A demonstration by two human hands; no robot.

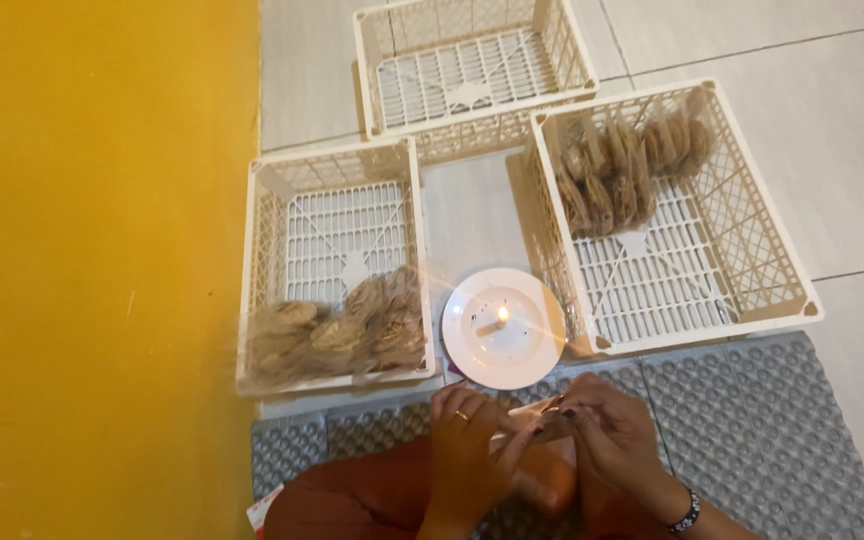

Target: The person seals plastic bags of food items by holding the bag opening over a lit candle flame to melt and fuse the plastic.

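We hold a small clear packet (540, 418) between both hands, low in the view at about 6 o'clock, just above our lap. It looks like a thin plastic wrapper with something brownish inside; the blur keeps us from telling more. Our left hand (467, 445), with a ring on one finger, grips the packet's left end, fingers curled and pressed together around it. Our right hand (612, 435) pinches the right end between thumb and fingertips, the nails dark, a beaded bracelet (687, 515) at the wrist.

Directly at 12 o'clock from the packet, just beyond our fingertips, sits a white plate (472, 345) with a short lit candle (497, 322) on it, the flame bright and throwing a glare. The plate rests half on the floor, half over the edge of the grey bumpy mat (772, 430) that we sit on.

At 10 o'clock from the plate stands a cream plastic crate (257, 270) holding a heap of wrapped round brownish pieces (337, 335) in its near end. At 2 o'clock is a second crate (782, 290), touching or just beside the plate, with a row of similar wrapped pieces (622, 170) stacked on edge along its far end. Farther out at 12 o'clock a third crate (567, 50) stands with its corners tucked against the other two.

All three crates stand on pale floor tiles (852, 130). At 9 o'clock a yellow wall (102, 250) fills the left side of the view.
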